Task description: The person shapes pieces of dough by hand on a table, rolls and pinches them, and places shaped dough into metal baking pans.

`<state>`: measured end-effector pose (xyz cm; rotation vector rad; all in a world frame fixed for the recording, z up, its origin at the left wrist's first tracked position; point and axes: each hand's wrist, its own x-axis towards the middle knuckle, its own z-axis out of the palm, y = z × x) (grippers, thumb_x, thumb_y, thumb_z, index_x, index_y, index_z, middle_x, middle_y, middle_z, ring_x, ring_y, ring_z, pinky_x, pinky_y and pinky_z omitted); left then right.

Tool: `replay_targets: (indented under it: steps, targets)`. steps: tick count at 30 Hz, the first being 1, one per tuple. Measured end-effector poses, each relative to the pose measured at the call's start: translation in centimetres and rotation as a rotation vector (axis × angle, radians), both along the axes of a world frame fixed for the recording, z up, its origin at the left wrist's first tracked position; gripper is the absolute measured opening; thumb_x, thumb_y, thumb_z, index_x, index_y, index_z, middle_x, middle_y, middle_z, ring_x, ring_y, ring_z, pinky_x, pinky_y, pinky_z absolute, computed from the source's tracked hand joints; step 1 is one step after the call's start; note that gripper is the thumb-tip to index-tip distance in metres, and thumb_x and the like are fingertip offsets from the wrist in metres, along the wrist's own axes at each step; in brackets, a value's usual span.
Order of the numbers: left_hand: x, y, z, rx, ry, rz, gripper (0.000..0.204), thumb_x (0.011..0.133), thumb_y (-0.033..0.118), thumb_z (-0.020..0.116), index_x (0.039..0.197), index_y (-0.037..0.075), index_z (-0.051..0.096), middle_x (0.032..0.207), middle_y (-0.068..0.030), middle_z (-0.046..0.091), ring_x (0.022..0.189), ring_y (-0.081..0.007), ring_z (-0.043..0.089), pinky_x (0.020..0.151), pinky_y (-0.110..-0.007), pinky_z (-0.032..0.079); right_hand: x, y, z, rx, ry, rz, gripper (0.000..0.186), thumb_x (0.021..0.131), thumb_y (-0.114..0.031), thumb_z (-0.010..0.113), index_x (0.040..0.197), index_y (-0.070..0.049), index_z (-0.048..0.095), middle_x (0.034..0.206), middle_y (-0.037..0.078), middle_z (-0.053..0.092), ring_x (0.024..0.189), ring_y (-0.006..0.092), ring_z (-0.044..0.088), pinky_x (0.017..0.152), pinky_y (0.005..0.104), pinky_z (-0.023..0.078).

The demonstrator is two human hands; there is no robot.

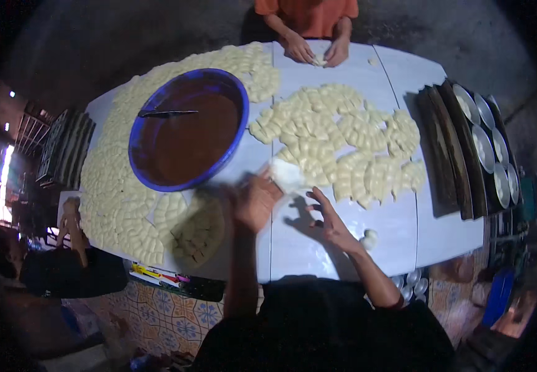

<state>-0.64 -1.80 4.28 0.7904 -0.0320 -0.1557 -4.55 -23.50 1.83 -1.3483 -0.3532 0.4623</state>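
A pale, flattened piece of dough [287, 175] is at the fingertips of my left hand [257, 201], which seems to grip its edge; motion blurs that hand. Close by on the right, my right hand [332, 224] has its fingers spread, with nothing seen in them. Just beyond the flattened piece lie rows of small shaped dough pieces [318, 133], packed edge to edge on the white table [305, 254]. A small round lump of dough [369, 239] rests beside my right wrist.
A blue basin [243, 124] of brown filling, with a dark flat tool [168, 113] across it, stands left. More dough pieces [110, 186] surround it. Metal moulds [483, 149] line the right edge. Opposite, another person's hands [318, 53] work a bit of dough.
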Motion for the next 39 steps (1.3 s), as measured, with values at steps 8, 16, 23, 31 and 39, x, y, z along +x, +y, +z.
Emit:
replay_targets:
  steps: [8, 16, 23, 31, 39]
  targets:
    - [13.5, 10.2, 2.7, 1.725, 0.111, 0.395, 0.089, 0.088, 0.072, 0.020, 0.093, -0.002, 0.069, 0.076, -0.0114, 0.065, 0.068, -0.0169, 0.055, 0.067, -0.033, 0.044, -0.3, 1.9, -2.9, 0.385, 0.034, -0.107, 0.090, 0.084, -0.051, 0.061, 0.146, -0.007, 0.014, 0.140, 0.022, 0.032, 0.125, 0.0285, 0.041, 0.102, 0.0455, 0.039]
    - [4.8, 0.9, 2.5, 0.528, 0.308, 0.235, 0.074, 0.095, 0.058, 0.027, 0.114, -0.006, 0.059, 0.095, -0.0141, 0.065, 0.084, -0.0185, 0.061, 0.080, -0.030, 0.046, 1.0, 1.0, -3.6, 0.473, 0.431, -0.232, 0.061, 0.094, -0.022, 0.054, 0.143, -0.002, 0.023, 0.130, 0.017, 0.047, 0.109, 0.0205, 0.054, 0.083, 0.0267, 0.049]
    - [-5.9, -7.4, -0.4, 0.131, 0.435, 0.147, 0.042, 0.092, 0.009, 0.049, 0.130, -0.008, 0.042, 0.121, -0.0187, 0.053, 0.110, -0.0295, 0.055, 0.091, -0.040, 0.048, -1.2, 0.8, -0.1, -0.056, 0.292, -0.533, 0.029, 0.088, -0.006, 0.059, 0.116, 0.002, 0.059, 0.113, 0.007, 0.055, 0.094, 0.0150, 0.056, 0.083, 0.0262, 0.046]
    - [-9.8, -10.3, -0.3, 0.675, 0.040, -0.124, 0.025, 0.088, -0.005, 0.054, 0.113, -0.011, 0.055, 0.106, -0.0156, 0.057, 0.090, -0.0242, 0.065, 0.082, -0.034, 0.057, -5.0, -4.6, -0.1, -0.264, -0.415, -0.471, 0.021, 0.080, -0.002, 0.063, 0.101, 0.000, 0.064, 0.106, 0.010, 0.057, 0.091, 0.0181, 0.057, 0.077, 0.0305, 0.047]
    - [-11.8, -14.2, -2.8, 0.542, 0.296, -0.145, 0.017, 0.093, 0.015, 0.055, 0.097, -0.002, 0.055, 0.094, -0.0095, 0.060, 0.079, -0.0147, 0.061, 0.072, -0.031, 0.057, -9.2, -7.6, 0.5, -0.364, -0.351, -0.493, 0.020, 0.087, -0.009, 0.057, 0.103, 0.000, 0.065, 0.100, 0.013, 0.060, 0.089, 0.0240, 0.061, 0.076, 0.0301, 0.048]
